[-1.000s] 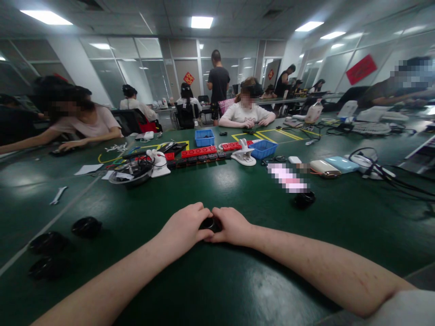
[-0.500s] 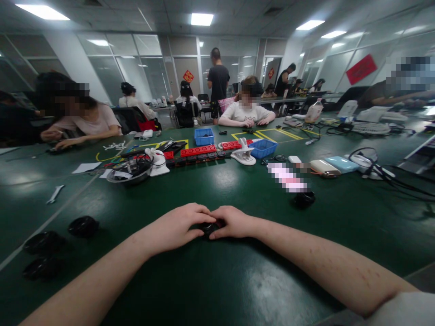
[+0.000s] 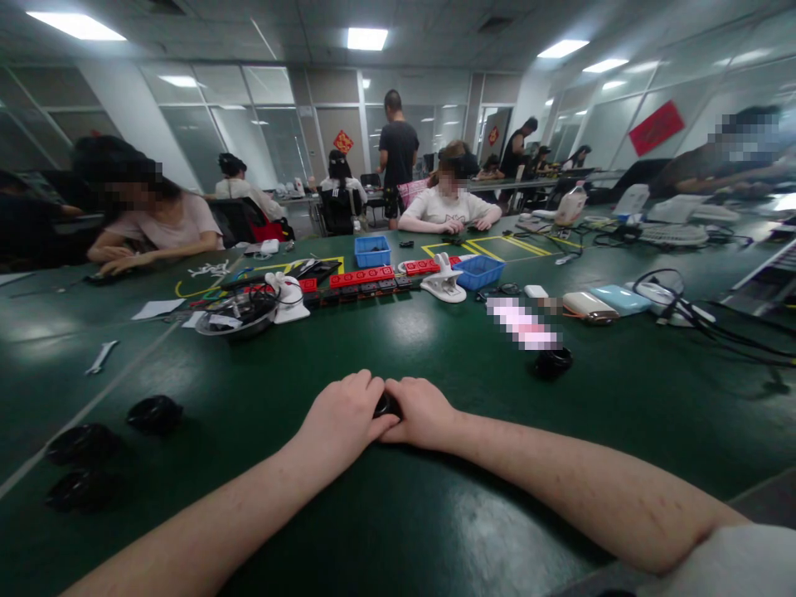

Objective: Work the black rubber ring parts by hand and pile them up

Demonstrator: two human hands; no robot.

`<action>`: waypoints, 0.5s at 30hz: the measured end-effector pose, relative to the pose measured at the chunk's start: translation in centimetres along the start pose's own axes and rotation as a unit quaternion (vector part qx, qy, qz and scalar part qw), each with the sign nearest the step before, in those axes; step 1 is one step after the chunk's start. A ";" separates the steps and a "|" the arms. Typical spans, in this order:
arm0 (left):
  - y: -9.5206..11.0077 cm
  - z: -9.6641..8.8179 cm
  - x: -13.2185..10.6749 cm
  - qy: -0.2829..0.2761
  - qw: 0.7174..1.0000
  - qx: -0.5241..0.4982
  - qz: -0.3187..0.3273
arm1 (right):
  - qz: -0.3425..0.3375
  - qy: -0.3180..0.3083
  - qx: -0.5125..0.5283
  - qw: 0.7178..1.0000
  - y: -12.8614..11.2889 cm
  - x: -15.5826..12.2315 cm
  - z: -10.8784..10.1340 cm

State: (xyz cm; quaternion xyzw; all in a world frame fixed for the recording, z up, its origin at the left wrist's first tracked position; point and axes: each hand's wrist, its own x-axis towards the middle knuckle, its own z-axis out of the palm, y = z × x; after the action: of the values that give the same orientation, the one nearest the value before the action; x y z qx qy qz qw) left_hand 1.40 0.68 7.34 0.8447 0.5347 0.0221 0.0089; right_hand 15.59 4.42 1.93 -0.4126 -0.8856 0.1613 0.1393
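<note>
My left hand (image 3: 344, 417) and my right hand (image 3: 420, 412) meet knuckle to knuckle on the green table (image 3: 435, 514). Both are curled over a small round black part (image 3: 386, 405), which shows only as a dark sliver between the thumbs. Most of the part is hidden under my fingers. Both forearms stretch in from the near edge.
Three black round parts (image 3: 154, 414) lie at the left, another (image 3: 553, 361) at the right. A wrench (image 3: 99, 356), a bowl of cables (image 3: 236, 313), red and black power strips (image 3: 364, 282), blue bins (image 3: 480, 272) and power banks (image 3: 589, 306) sit farther back. Other people work around the table.
My left hand's fingers, stretched over the part half a second ago, have curled back in tight. Both hands stay at the same spot on the table.
</note>
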 end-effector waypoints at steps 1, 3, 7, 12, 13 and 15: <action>-0.2 -0.2 -0.1 -0.003 1.000 -0.002 0.009 | -0.006 -0.002 0.001 1.000 0.0 -0.1 -0.1; -1.0 -0.7 -0.3 -0.016 0.999 -0.022 0.036 | -0.027 -0.011 0.011 1.000 0.1 -0.2 -0.4; -2.9 -1.7 -0.5 -0.052 0.984 -0.119 0.120 | -0.090 -0.052 0.049 0.993 1.1 0.0 -1.4; -4.0 -1.6 -0.1 -0.085 0.965 -0.170 0.178 | -0.139 -0.104 0.095 0.980 2.4 0.8 -1.9; -3.9 -1.6 0.0 -0.085 0.965 -0.170 0.178 | -0.139 -0.108 0.099 0.979 2.5 1.0 -1.9; -3.7 -1.6 0.2 -0.083 0.969 -0.162 0.169 | -0.131 -0.109 0.104 0.980 2.6 1.2 -1.8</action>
State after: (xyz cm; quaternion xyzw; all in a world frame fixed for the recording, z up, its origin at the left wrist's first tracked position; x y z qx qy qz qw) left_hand -1.90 2.47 8.81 0.9092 0.3705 0.0391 0.1859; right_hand 17.36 7.22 2.59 -0.2566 -0.9202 0.2769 0.1036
